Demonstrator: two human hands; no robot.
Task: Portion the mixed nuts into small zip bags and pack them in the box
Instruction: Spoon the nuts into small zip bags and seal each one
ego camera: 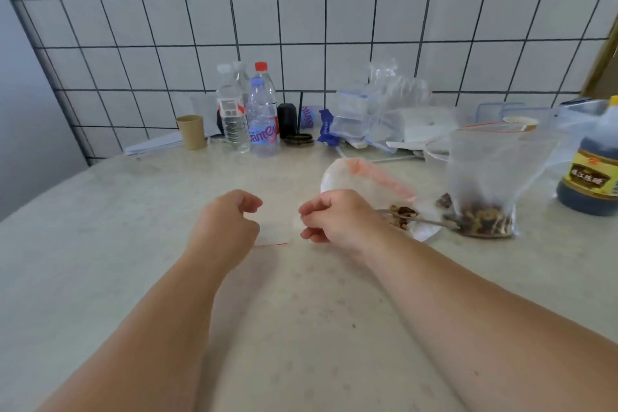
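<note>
Hands meet over the middle of the counter (301, 328): left hand (225, 227) and right hand (334, 221) both have fingers curled, pinching between them a small clear zip bag (279, 231), nearly invisible apart from its red seal line near the left wrist. Just right of the right hand lies a metal spoon (431, 219) loaded with mixed nuts (406, 211), above a few loose nuts on the counter. Beside it stands a large clear bag (495, 170) with nuts (485, 219) in its bottom. A dark vinegar bottle (592, 170) stands at far right. Water bottles (259, 120), a paper cup (191, 131) and a heap of clear bags (371, 117) line the tiled wall (301, 10); I cannot tell which item is the box
</note>
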